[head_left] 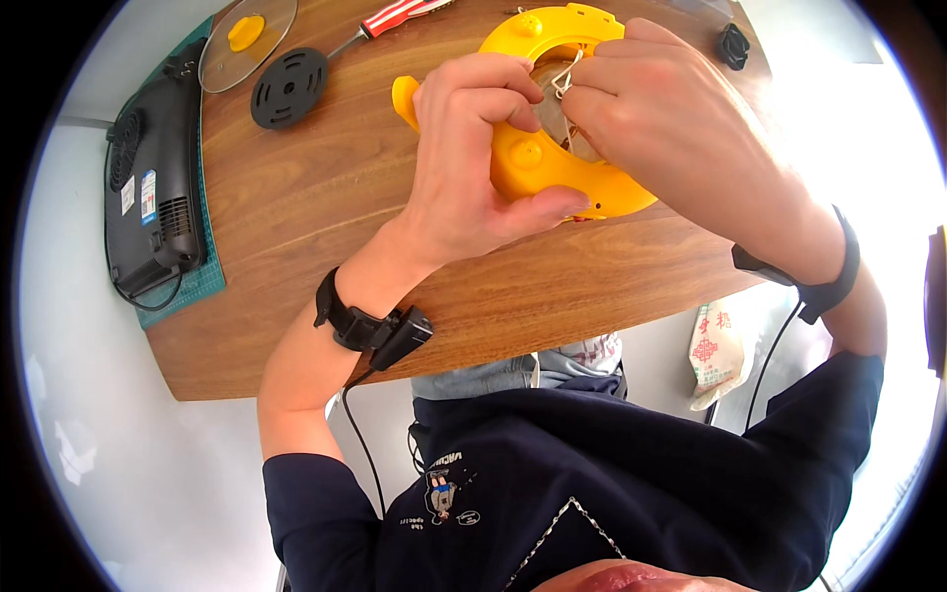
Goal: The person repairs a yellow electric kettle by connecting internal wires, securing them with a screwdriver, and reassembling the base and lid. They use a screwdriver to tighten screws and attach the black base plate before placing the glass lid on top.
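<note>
My left hand (464,168) grips a round yellow plastic housing (615,193) from the left, thumb along its near rim and fingers curled over it. The housing has a hollow middle and small raised bumps. Inside it, a thin white wire (568,71) runs to my right hand (651,118), whose curled fingers pinch at it over the opening; those fingertips are mostly hidden.
A black appliance base (148,178) lies on a green mat (212,266) at the left. A clear lid (225,59), black perforated disc (289,89), red-striped screwdriver (395,18) and small black object (733,46) sit on the wooden table (326,207). A printed bag (718,360) is below.
</note>
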{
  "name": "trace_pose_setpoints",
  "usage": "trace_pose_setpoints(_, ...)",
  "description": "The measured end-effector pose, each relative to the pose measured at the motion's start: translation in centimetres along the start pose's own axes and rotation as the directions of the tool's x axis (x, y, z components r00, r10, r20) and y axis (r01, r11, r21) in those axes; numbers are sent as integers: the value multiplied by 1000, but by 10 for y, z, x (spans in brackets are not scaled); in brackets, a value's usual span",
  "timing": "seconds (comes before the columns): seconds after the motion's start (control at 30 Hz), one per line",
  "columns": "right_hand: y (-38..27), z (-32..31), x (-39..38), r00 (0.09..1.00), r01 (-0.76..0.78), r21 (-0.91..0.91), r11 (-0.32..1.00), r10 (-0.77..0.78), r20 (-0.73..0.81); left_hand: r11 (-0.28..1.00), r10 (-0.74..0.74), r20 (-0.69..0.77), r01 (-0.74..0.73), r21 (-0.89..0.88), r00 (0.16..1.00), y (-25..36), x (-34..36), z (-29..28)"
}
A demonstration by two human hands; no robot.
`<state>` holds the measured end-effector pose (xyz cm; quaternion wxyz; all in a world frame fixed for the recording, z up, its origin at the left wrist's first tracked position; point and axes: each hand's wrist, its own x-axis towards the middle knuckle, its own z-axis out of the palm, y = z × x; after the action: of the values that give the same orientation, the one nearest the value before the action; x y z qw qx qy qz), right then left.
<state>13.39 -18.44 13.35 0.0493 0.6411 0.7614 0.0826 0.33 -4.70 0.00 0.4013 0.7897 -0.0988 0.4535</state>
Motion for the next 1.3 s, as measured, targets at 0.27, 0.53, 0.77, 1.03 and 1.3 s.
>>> trace_pose_setpoints(0.27, 15, -22, 9, 968, 112, 148, 983, -141, 208, 999, 28, -6, -27, 23, 1000, -4, 0, 0)
trace_pose_setpoints(0.53, 25, -14, 6, 972, 156, 195, 968, -186, 142, 998, 34, 126, -40, 49, 991, -4, -3, -8)
trace_pose_setpoints(0.77, 17, -20, 4, 989, 114, 213, 970, -132, 72, 998, 56, 4, -56, 33, 998, -6, 0, 0)
trace_pose_setpoints(1.03, 25, -9, 1, 988, 118, 267, 956, -141, 67, 999, 53, 3, -53, 9, 999, -8, -3, 0)
trace_pose_setpoints(1.3, 24, -9, -2, 990, 105, 249, 963, -125, 70, 997, 74, 8, -75, 26, 997, -10, -3, 2)
